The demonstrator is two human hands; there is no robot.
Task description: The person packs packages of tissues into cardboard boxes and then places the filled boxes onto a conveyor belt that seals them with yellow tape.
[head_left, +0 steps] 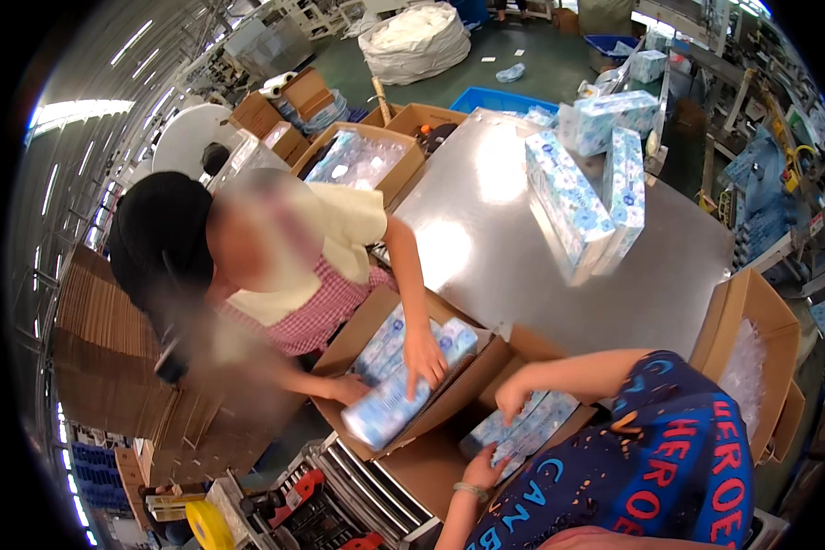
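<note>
An open cardboard carton [435, 458] in front of me holds blue floral tissue packs [533, 423] lying side by side. My left hand [486, 467], with a bracelet at the wrist, reaches in at the near end, its fingers closed against a pack. From the other side my right hand [515, 392] bends down into the same carton, fingers curled at the packs' far edge; its fingertips are partly hidden. Beside it, a co-worker's hands [422, 357] press on a tissue pack [385, 412] tilted over another carton [472, 390] with more packs inside.
A metal table [486, 229] stands beyond the cartons, with several tissue packs [568, 197] at its far right. A carton with clear plastic [741, 367] is at right. Flattened cardboard [110, 348] is stacked at left, and a roller rack [367, 486] lies below the cartons.
</note>
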